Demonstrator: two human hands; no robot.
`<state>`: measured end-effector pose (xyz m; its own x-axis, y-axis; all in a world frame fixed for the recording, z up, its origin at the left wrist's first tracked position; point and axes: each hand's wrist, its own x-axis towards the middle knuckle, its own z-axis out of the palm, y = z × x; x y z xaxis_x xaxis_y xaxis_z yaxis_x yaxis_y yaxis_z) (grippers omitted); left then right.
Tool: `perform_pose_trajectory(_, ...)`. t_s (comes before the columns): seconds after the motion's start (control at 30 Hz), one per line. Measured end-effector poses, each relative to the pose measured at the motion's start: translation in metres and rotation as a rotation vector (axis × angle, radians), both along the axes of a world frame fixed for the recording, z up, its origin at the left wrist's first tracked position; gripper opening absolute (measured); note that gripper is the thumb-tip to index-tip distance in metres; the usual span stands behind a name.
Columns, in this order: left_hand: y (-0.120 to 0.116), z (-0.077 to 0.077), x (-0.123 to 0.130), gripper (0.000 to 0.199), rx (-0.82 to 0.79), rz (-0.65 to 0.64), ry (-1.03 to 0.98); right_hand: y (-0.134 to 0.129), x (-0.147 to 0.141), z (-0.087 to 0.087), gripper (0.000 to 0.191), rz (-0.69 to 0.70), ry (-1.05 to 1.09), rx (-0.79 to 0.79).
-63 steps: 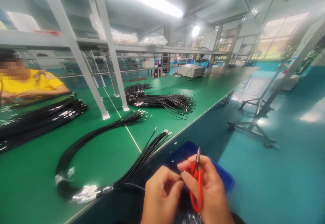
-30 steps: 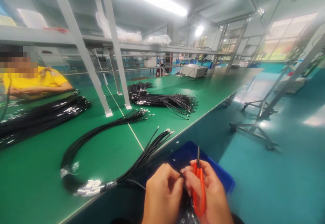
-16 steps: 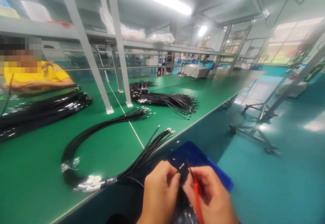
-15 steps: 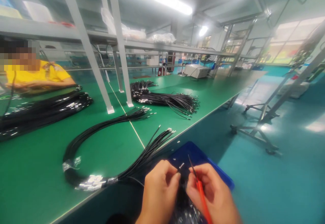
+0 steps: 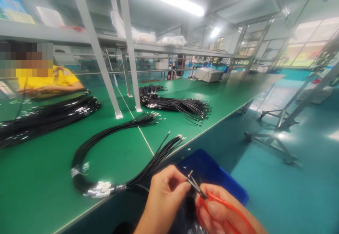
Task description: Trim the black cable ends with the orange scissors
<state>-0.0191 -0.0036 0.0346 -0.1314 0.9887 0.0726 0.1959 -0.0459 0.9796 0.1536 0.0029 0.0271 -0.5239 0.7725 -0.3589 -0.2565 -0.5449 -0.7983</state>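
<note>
My left hand [image 5: 169,189] pinches a thin black cable near its pale tip [image 5: 190,173], which sticks up past the thumb and forefinger. In my right hand [image 5: 217,205] are scissors [image 5: 225,203] with red handles and short dark blades. Their blades are parted and lie right at the cable end, beside my left fingertips; whether they touch it I cannot tell. To the left, a curved bundle of black cables [image 5: 91,140] lies on the green table [image 5: 47,184], bound with clear wrap, its loose ends fanning toward my left hand. Beneath my hands sits a blue bin [image 5: 225,177].
Thick black cable bundles lie at the left [image 5: 53,121] and farther back [image 5: 174,105]. Grey shelf posts [image 5: 132,68] rise from the table. A person in a yellow top [image 5: 63,78] sits across at left. A wheeled metal frame [image 5: 275,142] stands on the floor at right.
The scissors have turned and opened, and their blades have come left to the cable end in my left hand. The view has shifted slightly, so the scene sits farther right.
</note>
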Motion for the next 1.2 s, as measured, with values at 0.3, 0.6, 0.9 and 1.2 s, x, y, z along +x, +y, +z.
perform_pose_trajectory(0.3, 0.000, 0.003, 0.002, 0.011, -0.010, 0.020, -0.038, 0.014, 0.000, 0.004, 0.046, 0.118, -0.077, 0.076)
perform_pose_trajectory(0.6, 0.003, -0.003, -0.003, 0.011, -0.017, 0.000, -0.063, 0.010, -0.003, 0.001, 0.036, 0.106, -0.293, 0.236)
perform_pose_trajectory(0.9, 0.006, -0.009, -0.019, 0.020, -0.098, -0.174, -0.523, 0.012, 0.003, -0.006, 0.050, -0.085, -0.029, 0.133)
perform_pose_trajectory(1.2, 0.003, -0.008, -0.012, 0.012, -0.115, -0.223, -0.511, 0.000, -0.009, 0.007, 0.049, -0.247, -0.077, 0.094)
